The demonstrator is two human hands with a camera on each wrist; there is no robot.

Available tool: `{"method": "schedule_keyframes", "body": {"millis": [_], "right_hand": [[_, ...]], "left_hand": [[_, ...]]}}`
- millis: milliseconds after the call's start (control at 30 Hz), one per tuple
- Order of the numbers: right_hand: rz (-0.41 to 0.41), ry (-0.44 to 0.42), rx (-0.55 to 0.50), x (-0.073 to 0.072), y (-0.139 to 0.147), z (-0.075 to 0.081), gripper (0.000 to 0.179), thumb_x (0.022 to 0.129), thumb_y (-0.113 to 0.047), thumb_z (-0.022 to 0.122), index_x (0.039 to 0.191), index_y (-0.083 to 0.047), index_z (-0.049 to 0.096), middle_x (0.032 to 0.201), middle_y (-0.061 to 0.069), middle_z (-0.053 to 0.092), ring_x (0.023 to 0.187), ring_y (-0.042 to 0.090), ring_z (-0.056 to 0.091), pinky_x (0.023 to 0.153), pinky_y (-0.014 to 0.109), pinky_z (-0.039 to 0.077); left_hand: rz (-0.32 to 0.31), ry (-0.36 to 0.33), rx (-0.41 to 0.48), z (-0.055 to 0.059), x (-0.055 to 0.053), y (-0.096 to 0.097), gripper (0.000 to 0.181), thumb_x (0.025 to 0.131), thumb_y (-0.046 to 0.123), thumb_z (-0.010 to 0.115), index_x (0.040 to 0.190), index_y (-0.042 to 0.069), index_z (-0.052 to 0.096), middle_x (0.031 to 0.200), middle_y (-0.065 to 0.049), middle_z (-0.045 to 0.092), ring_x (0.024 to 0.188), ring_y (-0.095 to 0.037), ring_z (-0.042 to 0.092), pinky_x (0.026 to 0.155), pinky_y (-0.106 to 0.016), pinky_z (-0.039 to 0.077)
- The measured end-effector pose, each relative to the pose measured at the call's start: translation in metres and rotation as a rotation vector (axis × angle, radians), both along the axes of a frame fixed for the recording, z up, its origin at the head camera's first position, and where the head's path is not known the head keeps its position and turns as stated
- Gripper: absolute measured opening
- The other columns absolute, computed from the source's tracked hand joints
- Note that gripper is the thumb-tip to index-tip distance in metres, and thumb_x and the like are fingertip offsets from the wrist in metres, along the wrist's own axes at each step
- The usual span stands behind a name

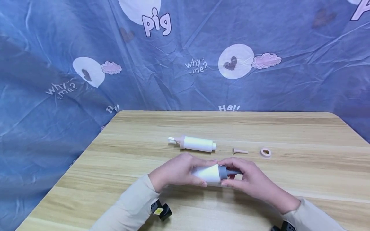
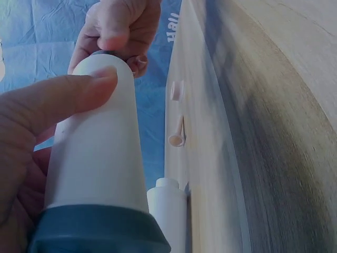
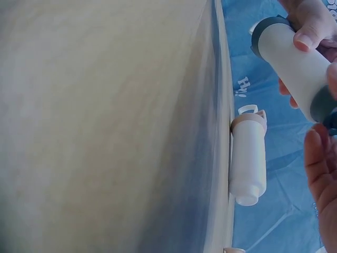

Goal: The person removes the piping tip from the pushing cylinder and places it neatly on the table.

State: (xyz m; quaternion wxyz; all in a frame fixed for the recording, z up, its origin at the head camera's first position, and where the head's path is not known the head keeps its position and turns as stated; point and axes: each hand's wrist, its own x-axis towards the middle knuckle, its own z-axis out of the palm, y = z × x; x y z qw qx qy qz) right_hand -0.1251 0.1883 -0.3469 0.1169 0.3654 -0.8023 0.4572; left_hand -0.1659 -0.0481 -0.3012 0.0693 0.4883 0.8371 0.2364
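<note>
Grey-collared bottle (image 1: 210, 174) lies lengthwise between the two hands, its long axis running from left to right across the front of the person. Both wrist views suggest that it is held up off the table (image 1: 101, 166). The left hand (image 1: 182, 170) grips the white body, with the thumb laid along the wall in the left wrist view, where the wide dark end piece (image 2: 100, 232) sits nearest that wrist. The right hand (image 1: 250, 176) pinches the grey collar (image 1: 223, 172) at the other end, thumb and fingers on opposite sides, and the slim nozzle (image 1: 234, 172) points rightward into its palm.

The relation that counts, I judge, is this one line: collar, nozzle and body share an axis, with the right hand nearer the nozzle end and the left steadying the body. Whether the collar sits tight on the body is hard to tell, since fingers cover part of the joint.

Farther back, the pink-collared bottle (image 1: 198, 144) lies on its side, roughly parallel, its bare neck toward the pink cone (image 1: 240, 151) and the pink ring (image 1: 266, 152).
</note>
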Motion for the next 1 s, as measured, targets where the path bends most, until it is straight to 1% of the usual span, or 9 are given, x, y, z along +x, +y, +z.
{"method": "schedule_keyframes", "body": {"millis": [100,233,367,467,633,733,867,1000], "right_hand": [[-0.012,-0.083,-0.002,0.0014,0.0000,0.0013,0.038,0.078,-0.009,0.072,0.114,-0.011,0.059,0.104,0.002,0.067,0.088,0.007,0.063,0.076,0.024,0.053],[-0.027,-0.198,-0.010,0.0033,0.0007,0.0024,0.028,0.086,-0.008,0.063,0.114,-0.010,0.059,0.098,0.001,0.067,0.085,0.007,0.061,0.072,0.025,0.053],[-0.002,-0.287,-0.039,0.0032,0.0013,0.0027,0.022,0.092,-0.006,0.054,0.113,-0.003,0.056,0.092,0.007,0.065,0.079,0.010,0.063,0.067,0.027,0.055],[0.025,-0.334,-0.062,0.0024,0.0016,0.0029,0.021,0.093,-0.005,0.051,0.113,0.002,0.054,0.087,0.013,0.064,0.071,0.014,0.065,0.062,0.030,0.056],[0.032,-0.421,-0.083,0.0022,0.0008,0.0034,0.023,0.094,-0.009,0.051,0.112,0.005,0.053,0.081,0.017,0.064,0.065,0.013,0.063,0.058,0.033,0.056],[0.030,-0.444,-0.088,0.0022,0.0002,0.0036,0.024,0.094,-0.009,0.052,0.112,0.005,0.052,0.081,0.019,0.064,0.065,0.013,0.064,0.060,0.033,0.056],[0.033,-0.432,-0.096,0.0024,-0.0002,0.0035,0.025,0.092,-0.008,0.055,0.113,0.005,0.052,0.083,0.020,0.063,0.068,0.015,0.065,0.062,0.033,0.057],[-0.017,-0.366,-0.057,0.0030,-0.0009,0.0035,0.026,0.089,-0.010,0.059,0.112,0.000,0.055,0.086,0.010,0.066,0.074,0.009,0.063,0.065,0.028,0.055]], "left_hand": [[0.003,0.038,-0.010,-0.0005,0.0005,0.0000,0.063,0.074,0.025,0.077,0.131,0.014,0.053,0.121,-0.004,0.062,0.100,-0.008,0.062,0.083,-0.015,0.046],[0.001,0.095,-0.012,-0.0010,0.0017,-0.0002,0.063,0.074,0.026,0.077,0.131,0.014,0.053,0.119,-0.004,0.063,0.098,-0.008,0.062,0.082,-0.014,0.047],[-0.003,0.150,-0.001,-0.0023,0.0021,0.0002,0.063,0.073,0.025,0.077,0.130,0.013,0.054,0.119,-0.004,0.063,0.099,-0.010,0.063,0.082,-0.014,0.047],[-0.002,0.168,0.004,-0.0026,0.0025,0.0006,0.063,0.073,0.025,0.078,0.130,0.013,0.055,0.119,-0.004,0.063,0.101,-0.012,0.063,0.084,-0.015,0.047],[-0.002,0.191,0.010,-0.0025,0.0035,0.0006,0.061,0.073,0.024,0.078,0.128,0.013,0.056,0.118,-0.003,0.064,0.100,-0.012,0.063,0.083,-0.014,0.048],[0.002,0.204,0.008,-0.0024,0.0037,0.0005,0.061,0.072,0.024,0.079,0.128,0.013,0.057,0.117,-0.002,0.064,0.099,-0.011,0.064,0.081,-0.014,0.048],[0.015,0.207,0.001,-0.0024,0.0038,0.0005,0.061,0.071,0.024,0.079,0.127,0.013,0.058,0.117,-0.002,0.064,0.098,-0.012,0.064,0.081,-0.014,0.048],[0.026,0.197,-0.007,-0.0022,0.0038,0.0006,0.060,0.071,0.025,0.079,0.127,0.014,0.058,0.118,-0.001,0.064,0.098,-0.012,0.064,0.082,-0.015,0.048]]}}
